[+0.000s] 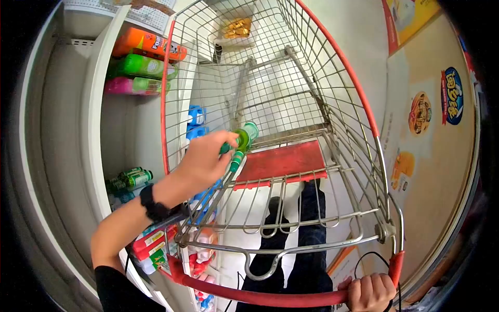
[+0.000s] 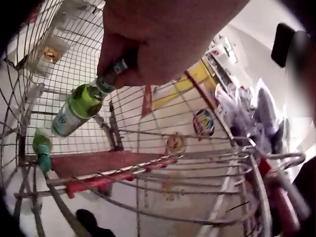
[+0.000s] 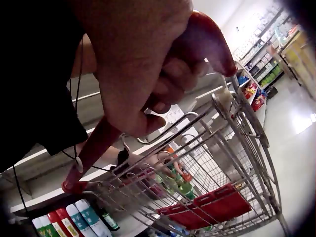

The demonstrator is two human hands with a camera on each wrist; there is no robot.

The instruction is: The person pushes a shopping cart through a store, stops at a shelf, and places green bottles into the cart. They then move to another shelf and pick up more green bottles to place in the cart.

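Observation:
My left hand [image 1: 200,164] reaches over the wire shopping cart [image 1: 306,31] from the left and grips a green glass bottle by its neck. That bottle [image 2: 79,109] has a pale label and slants with its base pointing down into the basket. Close by, a second green bottle [image 2: 43,148] with a green top is at the side of the red seat flap [image 1: 283,162]. At the front right, my right hand [image 1: 370,292] holds the cart's red handlebar [image 1: 270,298], its fingers curled round it.
A white shelf [image 1: 96,119] runs along the left, holding orange, green and pink bottles [image 1: 143,67]. Lower down lie several small green bottles [image 1: 132,178]. A clear container of golden-brown pieces [image 1: 237,28] sits at the cart's far end. Printed cardboard [image 1: 426,145] stands at right.

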